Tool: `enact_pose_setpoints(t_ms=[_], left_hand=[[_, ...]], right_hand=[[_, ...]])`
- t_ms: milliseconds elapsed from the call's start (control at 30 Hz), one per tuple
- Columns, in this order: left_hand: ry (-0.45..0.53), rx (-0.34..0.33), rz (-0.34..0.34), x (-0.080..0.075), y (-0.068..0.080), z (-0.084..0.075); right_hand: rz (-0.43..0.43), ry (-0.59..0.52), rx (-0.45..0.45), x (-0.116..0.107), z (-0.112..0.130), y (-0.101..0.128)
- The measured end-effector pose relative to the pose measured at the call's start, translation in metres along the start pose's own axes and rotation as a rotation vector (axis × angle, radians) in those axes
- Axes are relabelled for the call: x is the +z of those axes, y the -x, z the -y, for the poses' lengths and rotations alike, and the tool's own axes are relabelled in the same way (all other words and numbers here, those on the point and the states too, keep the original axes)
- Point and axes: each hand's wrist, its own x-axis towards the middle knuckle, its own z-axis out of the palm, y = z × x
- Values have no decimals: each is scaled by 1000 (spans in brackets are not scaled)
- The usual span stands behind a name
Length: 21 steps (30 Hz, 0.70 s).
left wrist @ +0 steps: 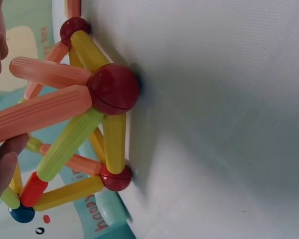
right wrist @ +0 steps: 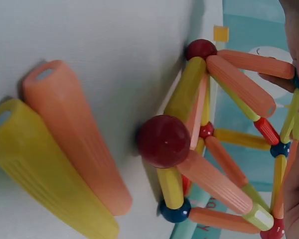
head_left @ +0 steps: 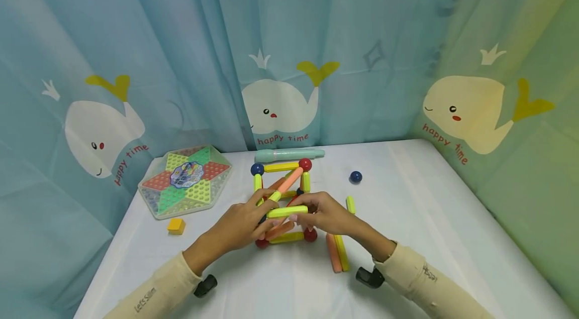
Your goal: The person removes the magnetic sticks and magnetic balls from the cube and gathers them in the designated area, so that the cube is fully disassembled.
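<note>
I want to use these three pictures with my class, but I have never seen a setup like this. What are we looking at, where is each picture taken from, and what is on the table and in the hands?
No machine here: a person works with two bare hands. The wide picture comes from a camera on the person's head, looking down at a white table. The other two come from cameras strapped to the wrists, so they show the same toy very close and turned sideways.

The toy is a cube frame built of coloured sticks joined by balls. The left hand and the right hand together pinch a lime green stick at the frame's top front edge.

Also on the table: a hexagonal board game, a small yellow block, a loose blue ball, a teal pen-like tube, and spare orange and yellow sticks, which look huge in the right wrist view.
</note>
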Motion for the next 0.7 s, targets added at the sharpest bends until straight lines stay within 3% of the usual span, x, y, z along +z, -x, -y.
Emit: enact_pose_setpoints(t_ms=[167,267,467,700], left_hand=[[-14,9,3,-1,0,-1],[-4,11,1,-1,1,-1],[4,10,9,0,0,-1],[26,-4,13,0,1,-1]], right_hand=[[6,21,-45,-5,2,1],[-25,14,-27,-14,4,6],[-52,19,90,-38,3,30],[-120,129,193,-57,-17,77]])
